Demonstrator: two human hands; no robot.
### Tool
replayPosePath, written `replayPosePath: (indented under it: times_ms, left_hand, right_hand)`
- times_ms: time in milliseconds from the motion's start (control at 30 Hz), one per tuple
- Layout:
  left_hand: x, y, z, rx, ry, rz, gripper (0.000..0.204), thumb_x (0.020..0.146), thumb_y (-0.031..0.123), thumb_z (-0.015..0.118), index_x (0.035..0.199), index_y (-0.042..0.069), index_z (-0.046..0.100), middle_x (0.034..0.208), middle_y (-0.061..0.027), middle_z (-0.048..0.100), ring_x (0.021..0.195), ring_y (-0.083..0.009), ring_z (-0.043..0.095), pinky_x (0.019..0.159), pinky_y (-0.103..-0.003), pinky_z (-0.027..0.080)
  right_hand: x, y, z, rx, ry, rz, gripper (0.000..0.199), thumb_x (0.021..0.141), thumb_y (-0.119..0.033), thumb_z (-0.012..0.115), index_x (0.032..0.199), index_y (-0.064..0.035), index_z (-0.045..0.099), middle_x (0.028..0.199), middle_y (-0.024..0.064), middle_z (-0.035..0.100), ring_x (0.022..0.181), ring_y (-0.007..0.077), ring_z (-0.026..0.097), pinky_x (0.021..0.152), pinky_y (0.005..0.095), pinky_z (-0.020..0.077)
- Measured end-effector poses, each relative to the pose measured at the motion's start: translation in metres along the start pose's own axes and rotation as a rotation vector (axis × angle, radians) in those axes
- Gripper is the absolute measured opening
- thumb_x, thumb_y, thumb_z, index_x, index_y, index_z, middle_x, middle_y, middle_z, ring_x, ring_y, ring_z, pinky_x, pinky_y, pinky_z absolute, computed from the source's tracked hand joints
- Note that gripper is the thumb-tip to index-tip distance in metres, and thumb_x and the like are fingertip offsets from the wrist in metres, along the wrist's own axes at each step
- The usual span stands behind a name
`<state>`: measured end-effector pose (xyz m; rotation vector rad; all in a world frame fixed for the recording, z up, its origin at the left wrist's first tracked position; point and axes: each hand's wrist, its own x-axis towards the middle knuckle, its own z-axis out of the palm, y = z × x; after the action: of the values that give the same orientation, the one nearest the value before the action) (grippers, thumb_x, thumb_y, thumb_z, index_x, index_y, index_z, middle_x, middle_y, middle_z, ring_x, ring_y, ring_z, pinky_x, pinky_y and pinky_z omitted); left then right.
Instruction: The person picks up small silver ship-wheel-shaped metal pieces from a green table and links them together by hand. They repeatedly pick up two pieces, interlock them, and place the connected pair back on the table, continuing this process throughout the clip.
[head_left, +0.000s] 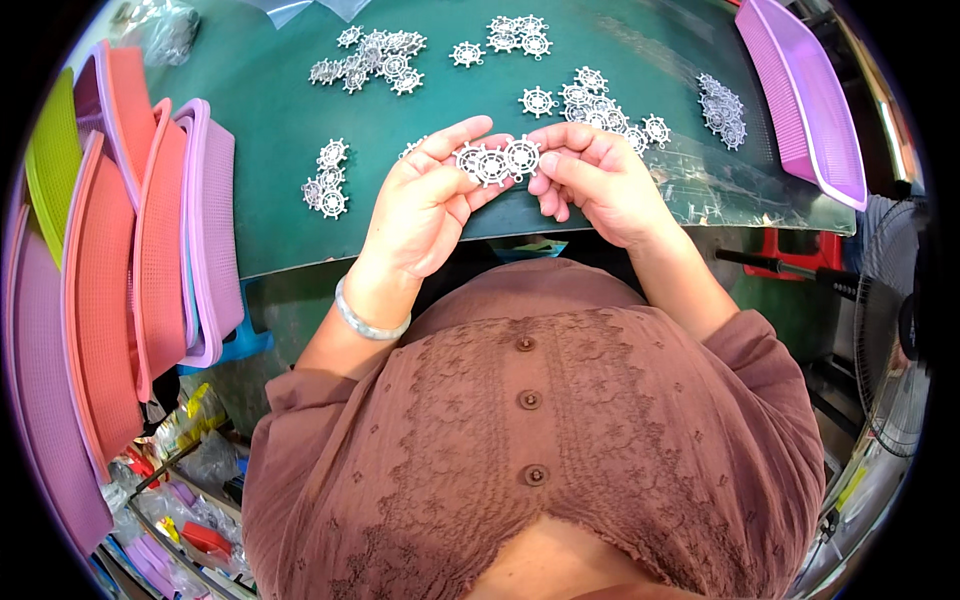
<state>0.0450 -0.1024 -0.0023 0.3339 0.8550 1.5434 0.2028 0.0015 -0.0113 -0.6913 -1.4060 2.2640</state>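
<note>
Several silvery ship's-wheel charms [490, 166] lie side by side across the fingers of my left hand [420, 210], whose thumb presses on them. My right hand [603, 186] pinches the rightmost ship's-wheel charm [521, 157] at its edge between thumb and forefinger. Both hands are above the near part of the green table. Beyond them lie loose heaps of like charms: one at the far left [375, 58], one at the far middle [518, 36] and one right of centre [598, 106]. A small group [328, 182] lies left of my left hand, and greyer charms [721, 110] are at the right.
A purple plastic basket [803, 95] stands on the table's right side. Pink, green and purple baskets [105, 260] are stacked at the left. A clear plastic bag [160, 35] sits at the far left corner. A fan [888, 330] stands beside me at the right.
</note>
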Motion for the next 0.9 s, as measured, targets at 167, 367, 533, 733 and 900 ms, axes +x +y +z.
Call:
replayPosePath:
  times_ms: [167,367,533,733,900]
  left_hand:
    - [-0.0007,0.0006,-0.0003,0.009,-0.002,-0.002,0.039,0.078,-0.008,0.04,0.116,-0.005,0.044,0.109,-0.0192,0.052,0.099,-0.0245,0.054,0.089,-0.036,0.045]
    - [-0.0015,0.0,-0.0009,0.029,-0.007,-0.005,0.038,0.079,-0.008,0.041,0.116,-0.004,0.045,0.11,-0.019,0.052,0.098,-0.0236,0.054,0.088,-0.035,0.045]
    - [-0.0022,-0.0006,-0.0023,0.062,-0.011,0.01,0.038,0.079,-0.007,0.043,0.117,-0.003,0.045,0.11,-0.0176,0.053,0.097,-0.0211,0.055,0.085,-0.032,0.045]
    - [-0.0023,-0.0023,-0.0023,0.095,0.001,0.03,0.038,0.079,-0.007,0.044,0.117,-0.002,0.046,0.11,-0.0164,0.054,0.096,-0.0196,0.055,0.084,-0.031,0.045]
    - [-0.0038,-0.0018,-0.0006,0.11,0.009,0.055,0.038,0.079,-0.007,0.044,0.117,-0.002,0.046,0.109,-0.0157,0.054,0.096,-0.0191,0.055,0.084,-0.031,0.045]
  right_hand:
    - [-0.0005,0.0029,-0.0012,0.046,0.004,-0.027,0.02,0.084,-0.007,0.05,0.101,0.0037,0.053,0.073,0.0076,0.059,0.056,0.0096,0.054,0.048,0.0195,0.0429]
    - [-0.0013,0.0043,-0.001,0.054,0.012,-0.023,0.02,0.084,-0.008,0.051,0.1,0.0038,0.053,0.072,0.0073,0.059,0.055,0.0092,0.054,0.048,0.0193,0.0434]
    - [-0.0018,0.0047,-0.0011,0.054,0.014,-0.026,0.02,0.084,-0.007,0.051,0.1,0.0037,0.053,0.072,0.0071,0.059,0.055,0.0092,0.054,0.048,0.0192,0.0434]
    - [-0.0024,0.0041,-0.001,0.037,0.01,-0.022,0.02,0.083,-0.007,0.051,0.1,0.0041,0.054,0.072,0.0068,0.059,0.055,0.0091,0.054,0.048,0.0189,0.0434]
    - [-0.0027,0.0004,-0.002,-0.009,-0.033,0.004,0.02,0.083,-0.006,0.051,0.1,0.004,0.054,0.072,0.0063,0.059,0.057,0.0086,0.054,0.049,0.0187,0.0436]
